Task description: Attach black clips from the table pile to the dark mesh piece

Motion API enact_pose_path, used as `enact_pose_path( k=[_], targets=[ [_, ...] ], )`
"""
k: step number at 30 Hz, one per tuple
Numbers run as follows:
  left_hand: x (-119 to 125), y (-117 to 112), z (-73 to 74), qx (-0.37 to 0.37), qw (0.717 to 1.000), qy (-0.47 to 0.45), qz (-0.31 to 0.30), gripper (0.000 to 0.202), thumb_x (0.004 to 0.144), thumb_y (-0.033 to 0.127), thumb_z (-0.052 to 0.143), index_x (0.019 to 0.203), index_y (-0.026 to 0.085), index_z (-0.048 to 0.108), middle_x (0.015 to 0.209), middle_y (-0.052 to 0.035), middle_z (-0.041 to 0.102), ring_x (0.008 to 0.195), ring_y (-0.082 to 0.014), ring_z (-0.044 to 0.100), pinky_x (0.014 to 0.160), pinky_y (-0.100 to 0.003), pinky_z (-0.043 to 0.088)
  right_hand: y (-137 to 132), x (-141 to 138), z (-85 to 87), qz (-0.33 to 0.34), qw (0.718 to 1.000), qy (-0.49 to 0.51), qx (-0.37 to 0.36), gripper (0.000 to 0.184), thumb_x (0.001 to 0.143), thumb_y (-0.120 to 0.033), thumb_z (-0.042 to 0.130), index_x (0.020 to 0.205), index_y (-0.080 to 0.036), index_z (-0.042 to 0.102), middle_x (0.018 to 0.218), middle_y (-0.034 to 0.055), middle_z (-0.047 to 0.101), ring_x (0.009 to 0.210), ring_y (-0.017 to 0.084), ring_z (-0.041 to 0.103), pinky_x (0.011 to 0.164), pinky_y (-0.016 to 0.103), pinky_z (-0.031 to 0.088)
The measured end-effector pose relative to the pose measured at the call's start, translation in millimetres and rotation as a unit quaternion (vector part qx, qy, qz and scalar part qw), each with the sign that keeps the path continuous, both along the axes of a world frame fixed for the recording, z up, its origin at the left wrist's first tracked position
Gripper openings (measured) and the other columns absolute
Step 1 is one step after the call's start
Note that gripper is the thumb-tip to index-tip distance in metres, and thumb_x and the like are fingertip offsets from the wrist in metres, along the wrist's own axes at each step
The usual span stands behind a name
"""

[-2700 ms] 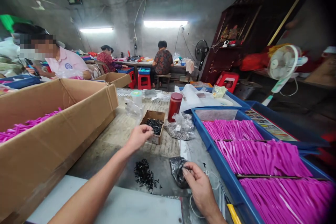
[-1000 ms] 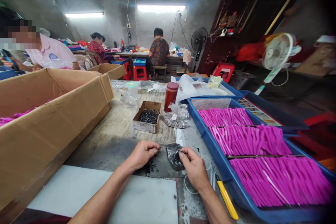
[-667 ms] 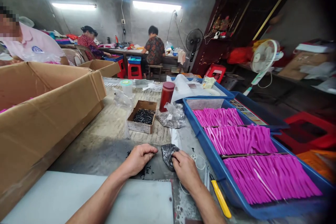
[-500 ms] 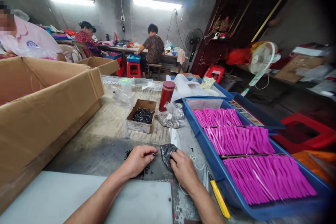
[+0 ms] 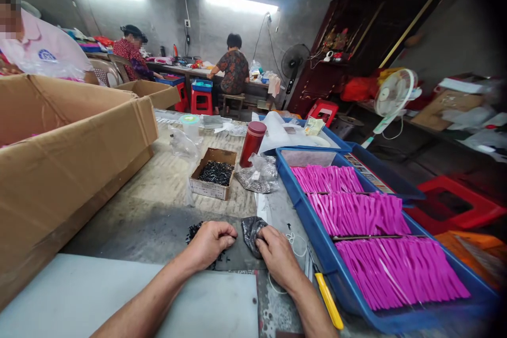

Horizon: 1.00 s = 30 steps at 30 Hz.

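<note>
My left hand point(image 5: 213, 243) is closed, thumb against curled fingers, over a small pile of black pieces point(image 5: 194, 231) on the dark table top. Anything inside its pinch is too small to make out. Just to the right, my right hand point(image 5: 277, 253) has its fingers closed on a crumpled black plastic bag point(image 5: 252, 233) that rests on the table. The contents of the bag are hidden. Beyond both hands stands an open cardboard box point(image 5: 214, 190) of small dark metal pieces, with a clear bag of silvery bits point(image 5: 258, 179) beside it.
A blue tray point(image 5: 317, 245) with rows of magenta strips lies on the right, a yellow-handled screwdriver point(image 5: 328, 301) along its side. A large carton point(image 5: 75, 169) borders the left. A pale board point(image 5: 166, 296) lies in front; a red canister point(image 5: 252, 142) stands behind.
My left hand's fingers have drawn in closer to the thumb. My right hand stays on the black bag. The camera view has shifted slightly.
</note>
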<state>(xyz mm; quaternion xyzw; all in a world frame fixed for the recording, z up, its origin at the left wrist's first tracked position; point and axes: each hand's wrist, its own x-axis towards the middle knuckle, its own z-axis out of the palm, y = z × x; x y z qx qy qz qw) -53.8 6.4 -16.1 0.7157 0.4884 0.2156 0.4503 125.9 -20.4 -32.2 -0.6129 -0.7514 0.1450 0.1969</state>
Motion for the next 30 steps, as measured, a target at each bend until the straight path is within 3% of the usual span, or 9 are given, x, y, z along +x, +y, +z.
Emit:
enact_pose_path(
  k=[16, 20, 30],
  targets=[
    [4.3, -5.5, 2.8, 0.045, 0.998, -0.039, -0.028, 0.01, 0.069, 0.017, 0.042, 0.064, 0.014, 0.051, 0.055, 0.0054, 0.039, 0.054, -0.008, 0.034, 0.049, -0.016, 0.028, -3.7, 6.4, 8.8, -0.022, 0.971, 0.239, 0.0, 0.013, 0.074, -0.022, 0.042, 0.063, -0.017, 0.048, 0.059, -0.0022, 0.049, 0.057, 0.012, 0.046, 0.053, 0.021, 0.034],
    [7.1, -7.8, 6.6, 0.057, 0.997, -0.036, -0.029, 0.011, 0.069, 0.017, 0.043, 0.065, 0.014, 0.052, 0.056, 0.005, 0.042, 0.055, -0.0086, 0.036, 0.051, -0.016, 0.03, -5.7, 6.6, 6.2, -0.029, 0.966, 0.256, 0.001, 0.013, 0.075, -0.024, 0.042, 0.067, -0.017, 0.05, 0.059, -0.0016, 0.049, 0.057, 0.013, 0.046, 0.053, 0.021, 0.035],
    [17.5, -16.1, 5.5, 0.109, 0.993, -0.027, -0.042, 0.013, 0.071, 0.014, 0.044, 0.067, 0.015, 0.056, 0.06, 0.003, 0.053, 0.058, -0.0094, 0.045, 0.056, -0.017, 0.034, -12.4, -1.2, 9.2, 0.026, 0.977, 0.209, 0.009, 0.012, 0.074, -0.023, 0.043, 0.065, -0.018, 0.05, 0.06, -0.001, 0.051, 0.062, 0.014, 0.047, 0.055, 0.022, 0.034]
  ],
)
